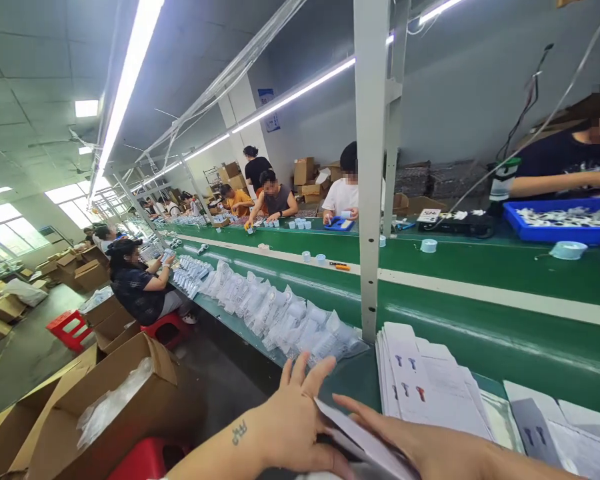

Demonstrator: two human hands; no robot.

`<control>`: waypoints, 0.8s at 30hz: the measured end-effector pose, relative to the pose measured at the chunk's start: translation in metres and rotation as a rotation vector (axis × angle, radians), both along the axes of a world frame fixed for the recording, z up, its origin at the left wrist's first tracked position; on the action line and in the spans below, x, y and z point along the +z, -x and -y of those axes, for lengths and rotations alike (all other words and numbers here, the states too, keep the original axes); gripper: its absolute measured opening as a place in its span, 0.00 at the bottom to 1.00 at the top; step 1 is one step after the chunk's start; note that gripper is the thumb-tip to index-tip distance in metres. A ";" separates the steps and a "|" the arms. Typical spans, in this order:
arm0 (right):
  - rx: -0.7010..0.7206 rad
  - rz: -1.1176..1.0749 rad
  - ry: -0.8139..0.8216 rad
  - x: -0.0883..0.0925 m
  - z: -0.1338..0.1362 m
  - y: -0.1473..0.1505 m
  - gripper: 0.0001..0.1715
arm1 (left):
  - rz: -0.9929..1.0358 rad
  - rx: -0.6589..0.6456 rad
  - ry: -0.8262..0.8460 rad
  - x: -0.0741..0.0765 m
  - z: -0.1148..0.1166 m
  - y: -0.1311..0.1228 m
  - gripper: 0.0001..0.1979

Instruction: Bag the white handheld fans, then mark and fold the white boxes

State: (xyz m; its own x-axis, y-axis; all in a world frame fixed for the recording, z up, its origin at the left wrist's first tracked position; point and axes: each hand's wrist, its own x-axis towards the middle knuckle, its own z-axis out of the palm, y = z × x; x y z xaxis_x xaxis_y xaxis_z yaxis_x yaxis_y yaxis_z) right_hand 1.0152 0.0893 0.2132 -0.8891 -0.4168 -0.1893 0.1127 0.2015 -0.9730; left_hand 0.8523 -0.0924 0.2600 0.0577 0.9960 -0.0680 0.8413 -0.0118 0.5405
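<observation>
My left hand (295, 420) reaches forward over the near edge of the bench with its fingers spread, just short of a row of clear plastic bags (285, 310) with pale parts inside. Between my hands a thin white carton (363, 437) stands tilted, partly covered by both hands. My right hand (410, 437) lies along its right side, fingers closed against it; the fingertips are partly hidden. Beside my right hand stands a stack of white printed cartons (430, 380) with small pictures of handheld devices on them.
A green conveyor bench (480, 313) runs into the distance, with a white post (373, 167) rising from it. Open cardboard boxes (120, 400) and a red stool (145, 460) stand at my left. Co-workers sit along both sides. A blue tray (575, 223) holds small parts.
</observation>
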 end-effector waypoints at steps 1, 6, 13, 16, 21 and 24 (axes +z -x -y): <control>0.005 -0.038 0.043 0.002 0.001 0.002 0.88 | -0.019 -0.017 -0.008 0.002 -0.002 -0.002 0.35; -0.141 -0.166 -0.074 0.016 -0.012 0.006 0.75 | -0.032 -0.047 -0.086 0.028 -0.003 0.005 0.39; -0.278 -0.305 -0.076 0.031 -0.047 0.001 0.49 | 0.994 0.212 -0.287 0.006 -0.028 0.037 0.41; -0.199 -0.264 -0.001 0.032 -0.046 0.006 0.47 | 1.351 0.253 -0.201 -0.022 -0.049 0.011 0.36; -0.221 -0.324 -0.130 0.032 -0.043 -0.002 0.55 | 1.520 0.421 -0.119 -0.035 -0.061 -0.025 0.29; -0.554 -0.523 -0.404 0.035 -0.028 -0.017 0.56 | 1.558 0.609 -0.249 -0.034 -0.062 -0.028 0.30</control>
State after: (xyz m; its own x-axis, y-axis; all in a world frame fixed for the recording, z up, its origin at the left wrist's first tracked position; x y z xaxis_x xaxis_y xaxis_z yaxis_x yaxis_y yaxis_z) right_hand 1.0324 0.1168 0.2481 -0.9585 0.1143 0.2611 -0.1454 0.5918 -0.7929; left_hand 0.8805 -0.0301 0.2259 -0.4550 0.8741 -0.1699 -0.5369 -0.1170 0.8355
